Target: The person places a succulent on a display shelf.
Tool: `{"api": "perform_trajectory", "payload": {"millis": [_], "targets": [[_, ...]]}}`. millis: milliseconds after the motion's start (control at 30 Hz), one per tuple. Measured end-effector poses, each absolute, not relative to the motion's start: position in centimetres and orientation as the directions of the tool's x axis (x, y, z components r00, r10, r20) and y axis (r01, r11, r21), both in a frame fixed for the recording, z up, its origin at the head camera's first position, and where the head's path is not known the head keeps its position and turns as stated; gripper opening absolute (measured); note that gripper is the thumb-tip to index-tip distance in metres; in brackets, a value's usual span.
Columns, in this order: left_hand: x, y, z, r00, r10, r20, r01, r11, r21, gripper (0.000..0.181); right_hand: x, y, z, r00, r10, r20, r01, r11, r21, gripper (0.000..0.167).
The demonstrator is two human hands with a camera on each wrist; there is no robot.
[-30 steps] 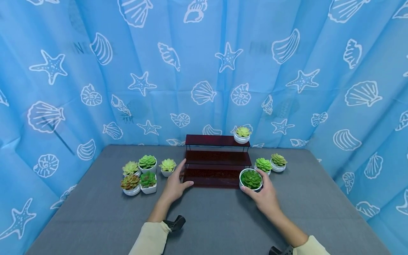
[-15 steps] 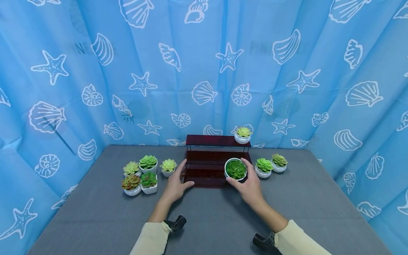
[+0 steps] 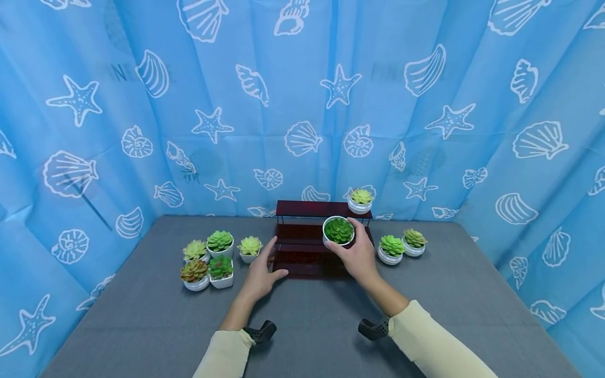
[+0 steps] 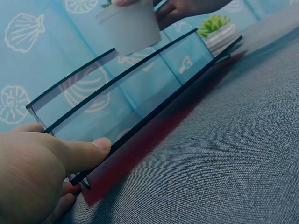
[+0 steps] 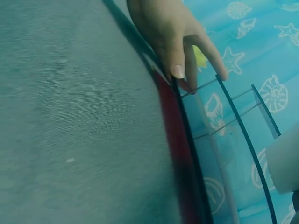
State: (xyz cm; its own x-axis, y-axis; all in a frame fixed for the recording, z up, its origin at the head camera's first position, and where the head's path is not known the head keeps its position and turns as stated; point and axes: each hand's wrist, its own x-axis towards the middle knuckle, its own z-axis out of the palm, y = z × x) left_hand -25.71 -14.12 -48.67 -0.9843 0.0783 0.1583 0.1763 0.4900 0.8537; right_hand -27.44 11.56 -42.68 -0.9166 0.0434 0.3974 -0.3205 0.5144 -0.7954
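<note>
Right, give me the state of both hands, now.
Left hand: holding the left end of the tiered shelf.
Right hand: holding a white-potted green succulent.

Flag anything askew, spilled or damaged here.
Nothing stands out: the glossy dark-red three-tier shelf stands upright, the round white-potted green succulent in the right grip looks intact, and no spill shows.

Right hand (image 3: 361,258) and its potted succulent (image 3: 338,231) farther left and forward
</note>
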Motion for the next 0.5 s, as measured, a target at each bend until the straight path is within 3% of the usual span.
{"api": "perform_trajectory", "payload": {"millis": [200, 500], "targets": [[-25.6, -14.2, -48.7, -0.985, 0.088, 0.150, 0.174, 0.482, 0.859, 0.087, -29.0, 10.8, -42.0, -0.945, 0.019, 0.328, -0.261, 0.564, -0.784, 0.079], [-25.6, -14.2, -48.7, -0.985, 0.082, 0.152, 0.173, 0.482, 0.859, 0.086, -29.8, 10.0, -41.5, -0.971, 0.001, 0.240, -0.208, 0.490, -0.847, 0.087]]}}
